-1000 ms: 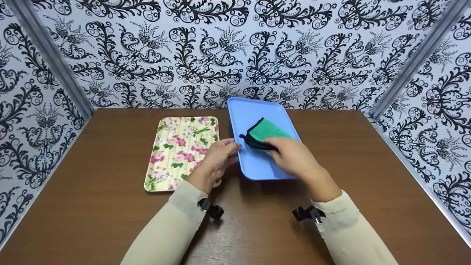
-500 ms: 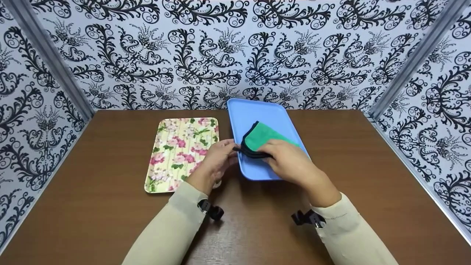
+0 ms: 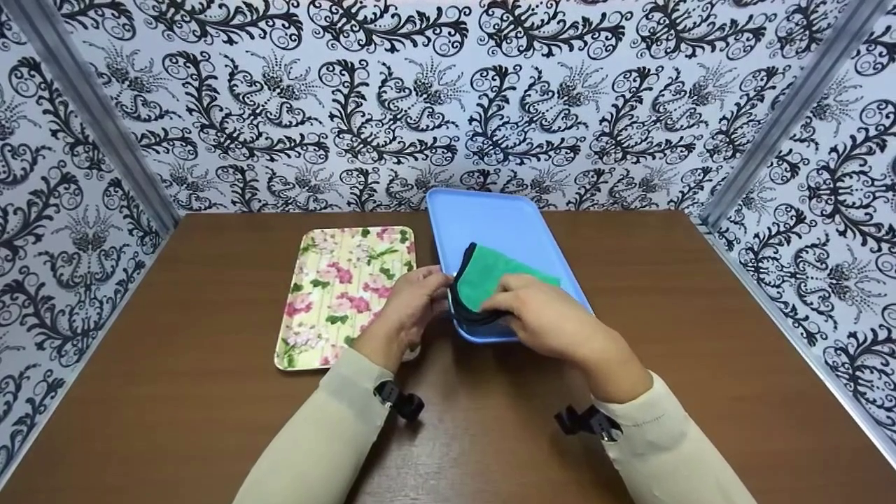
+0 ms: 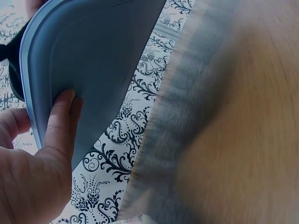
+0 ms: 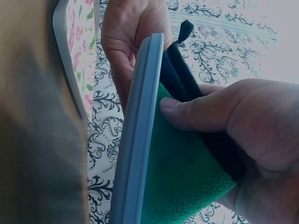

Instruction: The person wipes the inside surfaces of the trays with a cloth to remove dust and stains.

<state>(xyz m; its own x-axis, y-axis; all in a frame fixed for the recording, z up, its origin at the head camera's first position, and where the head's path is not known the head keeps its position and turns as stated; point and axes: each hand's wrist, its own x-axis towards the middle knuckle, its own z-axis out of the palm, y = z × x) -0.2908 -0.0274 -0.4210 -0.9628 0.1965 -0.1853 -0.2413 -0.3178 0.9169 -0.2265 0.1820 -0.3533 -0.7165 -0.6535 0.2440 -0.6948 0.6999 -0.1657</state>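
Note:
A blue tray [image 3: 490,217] is tilted up off the table, its left rim pinched by my left hand [image 3: 409,301]. In the left wrist view, the fingers lie against the tray's underside [image 4: 100,60] with the thumb on the other side. My right hand [image 3: 553,315] grips a folded green cloth [image 3: 483,276] with black edging and holds it against the tray's upper face, near the left rim and the near end. The right wrist view shows the thumb over the green pile [image 5: 177,163] and a small black loop [image 5: 186,30] at the cloth's corner.
A floral tray [image 3: 325,297] lies flat on the brown table [image 3: 175,364], left of the blue one, partly behind the left hand. Patterned walls [image 3: 378,105] enclose the table at the back and sides. A wrist camera [image 3: 406,406] is strapped to each sleeve.
My right hand has drawn the cloth leftward and nearer to me across the blue tray. The left hand keeps its hold on the rim, and the floral tray stays put.

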